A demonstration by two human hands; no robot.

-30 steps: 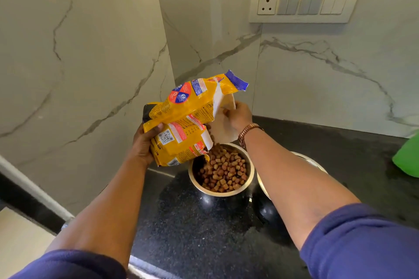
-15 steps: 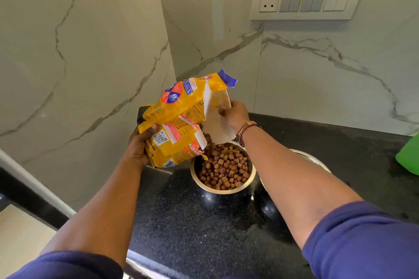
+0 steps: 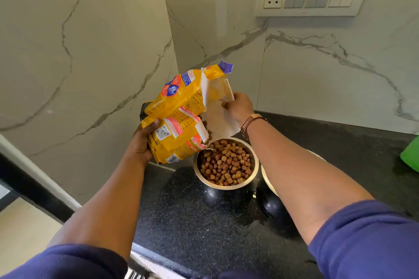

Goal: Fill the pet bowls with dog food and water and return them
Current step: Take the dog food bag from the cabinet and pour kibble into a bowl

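- Your left hand [image 3: 141,140] grips the bottom of the yellow dog food bag [image 3: 179,115], thumb curled over its near face, holding it tipped with the torn mouth facing right.
- Your right hand [image 3: 240,106] pinches the white inner flap at the bag's mouth, holding it wide.
- A few kibble pieces [image 3: 207,128] sit at the mouth, just above the steel bowl [image 3: 255,163].
- That bowl stands on the black countertop [image 3: 181,222], heaped nearly to the rim with brown kibble.
- A second bowl [image 3: 267,180] stands just right of it, mostly hidden behind your right forearm; you cannot tell its contents.
- A green object [image 3: 410,156] lies at the far right edge.
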